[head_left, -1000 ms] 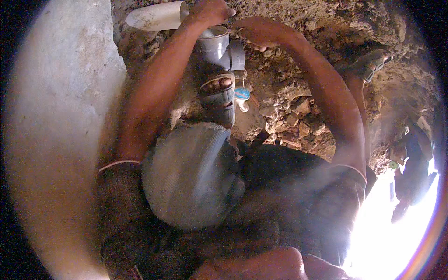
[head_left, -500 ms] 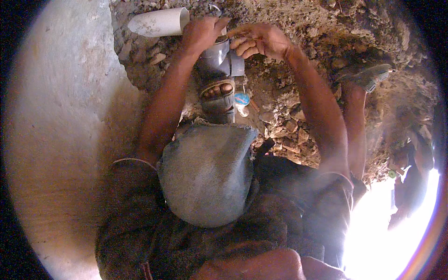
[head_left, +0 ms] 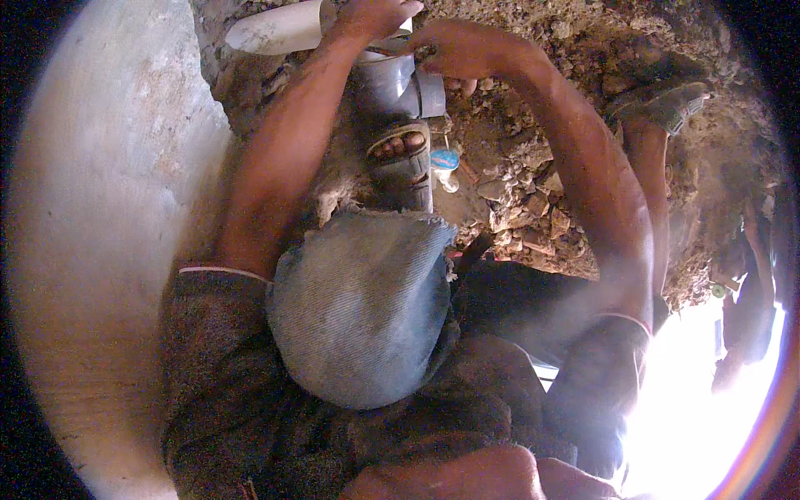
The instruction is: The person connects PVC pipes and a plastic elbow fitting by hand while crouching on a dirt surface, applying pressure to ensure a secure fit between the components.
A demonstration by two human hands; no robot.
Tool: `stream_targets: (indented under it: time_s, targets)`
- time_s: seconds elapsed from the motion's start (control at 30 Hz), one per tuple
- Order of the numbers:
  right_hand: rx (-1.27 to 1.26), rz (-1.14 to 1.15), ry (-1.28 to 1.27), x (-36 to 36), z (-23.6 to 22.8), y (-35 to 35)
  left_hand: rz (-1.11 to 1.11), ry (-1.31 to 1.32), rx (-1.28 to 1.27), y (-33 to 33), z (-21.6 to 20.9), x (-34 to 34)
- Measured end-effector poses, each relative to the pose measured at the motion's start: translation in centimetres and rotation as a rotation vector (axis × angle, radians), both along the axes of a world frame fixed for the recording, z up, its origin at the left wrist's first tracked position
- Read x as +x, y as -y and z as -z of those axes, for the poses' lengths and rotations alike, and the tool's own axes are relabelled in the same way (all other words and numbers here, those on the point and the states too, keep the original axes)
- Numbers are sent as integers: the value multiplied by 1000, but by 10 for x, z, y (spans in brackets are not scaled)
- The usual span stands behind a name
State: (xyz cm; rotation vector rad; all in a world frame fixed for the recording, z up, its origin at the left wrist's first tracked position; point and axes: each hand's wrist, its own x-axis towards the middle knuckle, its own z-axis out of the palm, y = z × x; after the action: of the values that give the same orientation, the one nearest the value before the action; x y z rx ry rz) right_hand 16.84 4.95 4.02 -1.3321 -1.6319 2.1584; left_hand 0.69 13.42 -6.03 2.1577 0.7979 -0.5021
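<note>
My left hand (head_left: 372, 18) is at the top edge, its fingers closed over a short white pipe piece (head_left: 406, 27) at the mouth of a grey plastic pipe fitting (head_left: 387, 83). From the other side, my right hand (head_left: 454, 52) reaches to that same mouth with its fingers curled; what they hold, if anything, is hidden. The fitting has a side branch (head_left: 431, 93) on its right, below my right hand. To the left of my left hand lies a larger white pipe (head_left: 275, 29) with a slanted end.
My sandalled foot (head_left: 400, 158) stands just below the fitting. A small blue-topped container (head_left: 446, 160) sits right of it, near broken stones (head_left: 533, 217). A pale wall (head_left: 117, 208) rises on the left. My other sandalled foot (head_left: 667, 108) rests on the soil at right.
Both hands have shifted upward in the picture, and my left hand is partly cut off at the top. My right hand has turned, with its back more toward me. The fitting also appears higher.
</note>
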Motion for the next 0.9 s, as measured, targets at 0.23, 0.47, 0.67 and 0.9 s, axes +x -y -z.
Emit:
stream_targets:
  time_s: [0.23,0.47,0.67,0.9]
  targets:
    - [358,-261,527,-46,-3,8,-277,-141,38,7,-25,20]
    - [287,-229,583,-47,-9,7,-105,-310,-155,-6,-20,31]
    - [343,-187,544,-23,4,11,-155,-296,-204,-17,-22,22]
    - [463,-319,597,-17,41,25,-182,-172,-243,-6,-15,32]
